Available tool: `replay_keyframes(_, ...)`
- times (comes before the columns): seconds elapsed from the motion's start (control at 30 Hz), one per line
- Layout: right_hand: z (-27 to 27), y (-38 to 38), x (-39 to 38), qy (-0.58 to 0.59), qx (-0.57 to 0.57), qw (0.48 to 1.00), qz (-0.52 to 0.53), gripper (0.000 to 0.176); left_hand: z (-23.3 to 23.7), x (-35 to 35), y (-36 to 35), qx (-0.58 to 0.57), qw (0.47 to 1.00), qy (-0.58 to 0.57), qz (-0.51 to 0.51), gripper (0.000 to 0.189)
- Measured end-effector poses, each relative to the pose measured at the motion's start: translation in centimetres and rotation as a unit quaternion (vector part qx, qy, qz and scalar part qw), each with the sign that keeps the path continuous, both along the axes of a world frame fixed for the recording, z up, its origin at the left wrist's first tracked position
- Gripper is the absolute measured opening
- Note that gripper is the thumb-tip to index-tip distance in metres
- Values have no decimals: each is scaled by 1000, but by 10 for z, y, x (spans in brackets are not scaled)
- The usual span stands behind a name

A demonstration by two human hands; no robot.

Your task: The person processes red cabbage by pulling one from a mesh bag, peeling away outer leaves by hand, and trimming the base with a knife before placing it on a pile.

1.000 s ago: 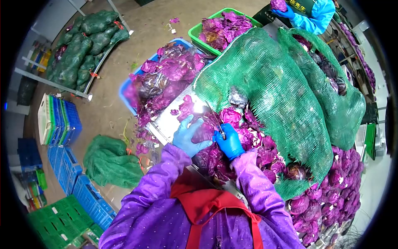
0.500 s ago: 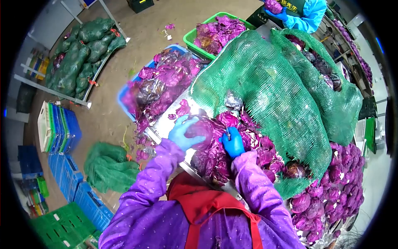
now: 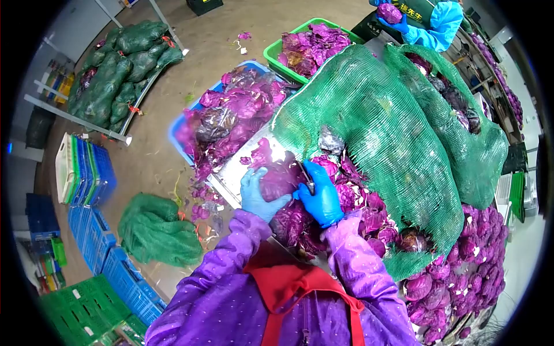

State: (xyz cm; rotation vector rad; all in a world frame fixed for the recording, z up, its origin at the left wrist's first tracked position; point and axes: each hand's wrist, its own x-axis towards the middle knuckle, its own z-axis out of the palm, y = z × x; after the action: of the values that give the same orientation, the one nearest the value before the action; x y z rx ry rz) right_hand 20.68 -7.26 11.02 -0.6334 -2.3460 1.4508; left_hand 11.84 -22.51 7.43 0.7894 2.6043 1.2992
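A purple cabbage (image 3: 278, 181) rests over the metal table (image 3: 234, 180), with my left hand (image 3: 258, 195) in a blue glove around its near left side. My right hand (image 3: 321, 196), also gloved, is closed on a small knife (image 3: 309, 180) whose thin blade points up and away beside the cabbage. The right fingertips touch the cabbage's right side. More cabbages and loose leaves (image 3: 294, 228) lie just below and right of my hands. A large green mesh sack (image 3: 375, 132) spreads over the pile on the right.
A blue crate (image 3: 180, 140) and a green crate (image 3: 272, 56) hold leaves beyond the table. A co-worker's gloved hand (image 3: 395, 24) holds a cabbage at the top right. Filled sacks (image 3: 124, 69), an empty-looking mesh sack (image 3: 156, 230) and stacked crates (image 3: 86, 170) stand left.
My right hand has moved up against the cabbage, and the knife blade now shows. My left hand has shifted slightly down and right. The view has shifted slightly.
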Motion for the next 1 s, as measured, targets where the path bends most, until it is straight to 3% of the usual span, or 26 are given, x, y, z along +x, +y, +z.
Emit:
replay_keyframes(0.03,6,1,-7,12,98,995,21,49,5,1,3,-21,1000,9,-20,88)
replay_keyframes(0.17,-47,9,-33,-109,11,993,49,42,21,5,14,-66,995,15,-71,86)
replay_keyframes(0.3,-61,17,-38,-113,-61,992,-17,31,15,1,13,-44,996,15,-75,85)
replay_keyframes(0.47,-74,35,-43,-160,41,984,-73,30,11,-11,9,-1,990,18,-136,83)
replay_keyframes(0.5,-96,45,-39,-130,-49,987,-80,30,12,-17,4,12,988,22,-152,83)
replay_keyframes(0.53,-91,47,-42,-142,-25,986,-88,30,8,-21,-8,41,984,18,-172,83)
replay_keyframes(0.57,-87,45,-42,-160,-6,983,-95,30,-4,-23,-21,93,983,-54,-148,82)
replay_keyframes(0.63,-99,51,-42,-162,-96,979,-73,27,-10,-36,-44,79,985,-81,-127,83)
replay_keyframes(0.77,-101,44,-34,-120,-148,979,-69,24,13,-30,-49,-13,996,-35,-86,83)
replay_keyframes(0.83,-92,38,-30,-95,-193,973,-82,24,2,-23,-33,39,991,-126,-34,83)
replay_keyframes(0.9,-81,33,-21,-40,-262,959,-101,26,-7,-19,-21,90,985,-145,-5,83)
replay_keyframes(0.97,-60,27,-10,45,-175,975,-132,31,-10,-24,-18,89,985,-150,-4,82)
replay_keyframes(1.0,-43,21,-2,46,-189,972,-130,31,-8,-25,-18,103,981,-166,12,80)
